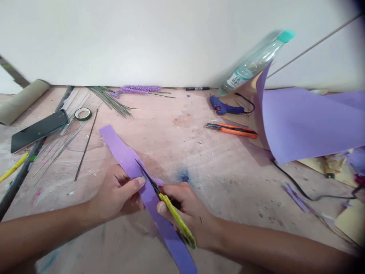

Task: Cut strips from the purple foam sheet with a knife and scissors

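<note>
Over scuffed tabletop [171, 133], left hand [119, 194] pinches perhaps foam strip [128, 160]; right hand [192, 213] grips scissors [176, 215].

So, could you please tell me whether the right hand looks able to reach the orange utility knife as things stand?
Probably not until freed: the right hand holds yellow-handled scissors at the purple strip, though nothing seems to block its way to the orange utility knife.

Bare forearms [54, 220]; bare left grip [118, 196]; bare right grip [192, 209] with small dark mark [200, 219].
</note>
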`<state>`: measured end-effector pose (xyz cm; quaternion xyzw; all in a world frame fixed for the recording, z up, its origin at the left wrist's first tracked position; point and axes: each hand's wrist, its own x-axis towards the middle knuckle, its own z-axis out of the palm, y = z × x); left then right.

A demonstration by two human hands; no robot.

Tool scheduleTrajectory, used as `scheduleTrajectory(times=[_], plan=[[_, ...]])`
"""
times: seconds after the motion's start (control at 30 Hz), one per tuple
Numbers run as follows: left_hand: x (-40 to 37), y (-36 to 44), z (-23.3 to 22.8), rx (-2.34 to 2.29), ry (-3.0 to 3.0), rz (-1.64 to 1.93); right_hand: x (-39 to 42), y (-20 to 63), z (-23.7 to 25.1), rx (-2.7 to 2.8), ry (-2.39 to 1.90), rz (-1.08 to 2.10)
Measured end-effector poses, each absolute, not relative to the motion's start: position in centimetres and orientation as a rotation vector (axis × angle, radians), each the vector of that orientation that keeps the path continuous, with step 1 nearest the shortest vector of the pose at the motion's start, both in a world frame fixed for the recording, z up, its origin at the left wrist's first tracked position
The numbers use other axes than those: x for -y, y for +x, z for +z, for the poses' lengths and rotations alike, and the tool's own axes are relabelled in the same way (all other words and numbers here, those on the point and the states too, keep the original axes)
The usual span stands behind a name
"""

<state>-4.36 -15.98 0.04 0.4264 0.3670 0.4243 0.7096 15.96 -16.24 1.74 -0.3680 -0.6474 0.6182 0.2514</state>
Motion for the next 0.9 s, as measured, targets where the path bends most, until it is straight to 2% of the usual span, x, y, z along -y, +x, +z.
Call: scheduleTrajectory(times=[0.2,0.43,0.9], plan=[[16.3,-4.3,0.1,-0.852,0.893,0.888,16.1,16.2,1.8,1.771,-0.958,1.728],[15.1,-4.2,1.4,-0.913,0.79,0.99,16.1,16.0,1.1,1.749,-1.024,1.664],[15.3,-4.7,1.0,-0.986,0.932,0.952,16.0,16.1,1.7,1.736,-1.016,1.694]])
